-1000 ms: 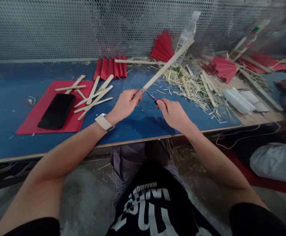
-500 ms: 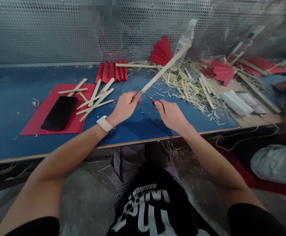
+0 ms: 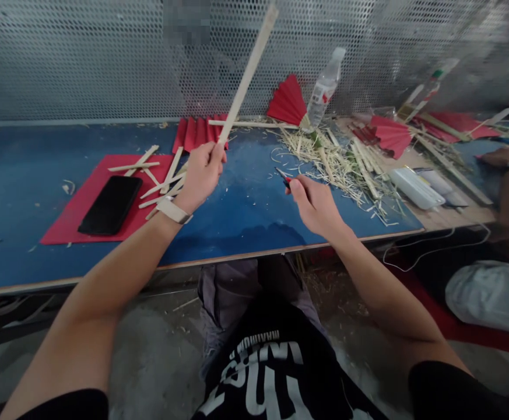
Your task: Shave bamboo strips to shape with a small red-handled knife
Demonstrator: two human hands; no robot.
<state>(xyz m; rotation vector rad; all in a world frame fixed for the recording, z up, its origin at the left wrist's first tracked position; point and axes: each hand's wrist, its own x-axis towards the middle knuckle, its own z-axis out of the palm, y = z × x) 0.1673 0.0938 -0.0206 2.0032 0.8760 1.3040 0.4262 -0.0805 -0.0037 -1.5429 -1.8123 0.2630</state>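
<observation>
My left hand [image 3: 202, 173] is closed round the lower end of a long pale bamboo strip [image 3: 249, 73], which points up and to the right. In my right hand [image 3: 313, 204] is a small knife [image 3: 284, 177] with a red and black handle, its thin blade pointing up-left, apart from the strip. Short bamboo strips [image 3: 173, 172] lie left of my left hand, partly hidden behind it and the wrist. To the right of the knife is a heap of thin bamboo shavings [image 3: 335, 160].
A black phone [image 3: 111, 204] lies on red paper [image 3: 62, 224] on the blue table [image 3: 22, 175]. Pleated red paper [image 3: 193, 134], a red fan [image 3: 288, 104] and a plastic bottle [image 3: 326, 84] stand along the mesh wall [image 3: 83, 64]. Another person's hand [image 3: 501, 156] rests at far right.
My left hand has moved left and up with the bamboo strip, which now stands steeper. The knife has come away from the strip, my right hand shifting slightly right.
</observation>
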